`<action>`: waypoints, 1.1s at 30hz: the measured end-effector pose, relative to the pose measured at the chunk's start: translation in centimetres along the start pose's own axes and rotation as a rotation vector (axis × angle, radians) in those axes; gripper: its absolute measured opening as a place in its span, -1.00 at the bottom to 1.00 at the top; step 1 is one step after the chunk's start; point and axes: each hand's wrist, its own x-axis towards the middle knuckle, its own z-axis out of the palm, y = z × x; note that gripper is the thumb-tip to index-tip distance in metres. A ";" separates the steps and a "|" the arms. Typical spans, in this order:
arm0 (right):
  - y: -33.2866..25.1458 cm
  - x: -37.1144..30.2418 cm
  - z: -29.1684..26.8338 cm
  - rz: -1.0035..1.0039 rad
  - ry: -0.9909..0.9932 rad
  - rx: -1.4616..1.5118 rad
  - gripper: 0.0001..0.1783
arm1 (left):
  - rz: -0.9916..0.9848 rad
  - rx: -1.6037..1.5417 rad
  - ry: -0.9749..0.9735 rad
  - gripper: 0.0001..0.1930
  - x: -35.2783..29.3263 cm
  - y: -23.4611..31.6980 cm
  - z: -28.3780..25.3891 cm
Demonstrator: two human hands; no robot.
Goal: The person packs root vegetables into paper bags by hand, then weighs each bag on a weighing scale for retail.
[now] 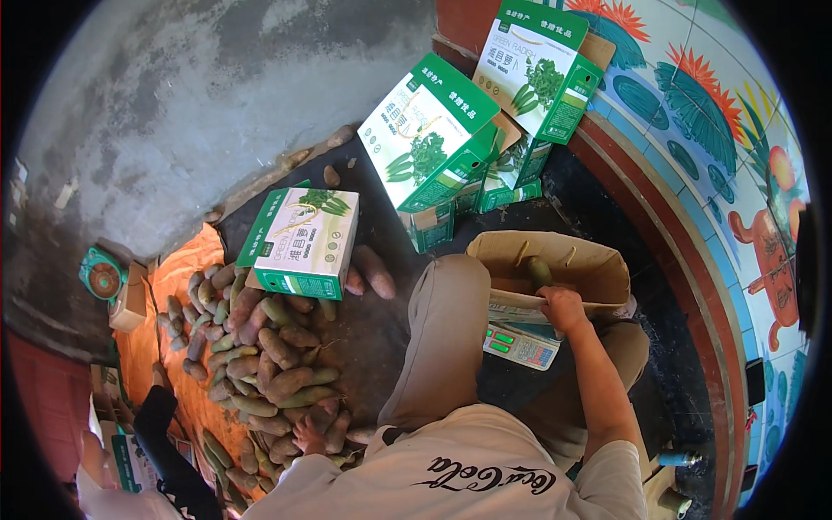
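My right hand [565, 310] is closed on the near end of a green radish [539, 271]. It reaches over the near edge of an open cardboard box [598, 260], with the radish tilted inside. The box stands on a digital scale [520, 345] with lit green displays, between my legs. On the left, my left hand [308, 435] lies with fingers spread at the near right side of a large heap of radishes [260, 368]. Many of these are brown with soil, others green. Its fingertips touch a reddish-brown radish [322, 414].
A closed green-and-white carton [303, 243] sits beyond the heap. Similar cartons [429, 139] lean together farther back, by a tiled wall. Orange sheeting [139, 347] lies under the heap. Another person's dark sleeve [169, 442] reaches in at lower left, near a small green fan [104, 276].
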 end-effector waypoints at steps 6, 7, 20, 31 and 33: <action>0.0 -0.2 0.1 0.021 0.012 0.017 -0.75 | -0.367 -0.359 -0.174 -0.10 2.2 -0.9 1.8; 0.0 -0.1 0.3 0.011 0.028 0.012 -0.74 | -0.418 -0.373 -0.201 -0.08 2.8 -1.0 2.4; -0.2 0.4 0.6 0.034 0.024 -0.005 -0.75 | -0.588 -0.330 -0.345 0.00 6.1 -2.3 1.5; -0.3 0.0 0.4 0.031 0.054 -0.003 -0.77 | -0.387 -0.228 -0.368 -0.01 4.4 -0.4 -0.2; -0.4 -0.1 0.5 0.022 0.059 -0.005 -0.76 | -0.352 -0.212 -0.373 -0.01 4.1 0.1 -0.6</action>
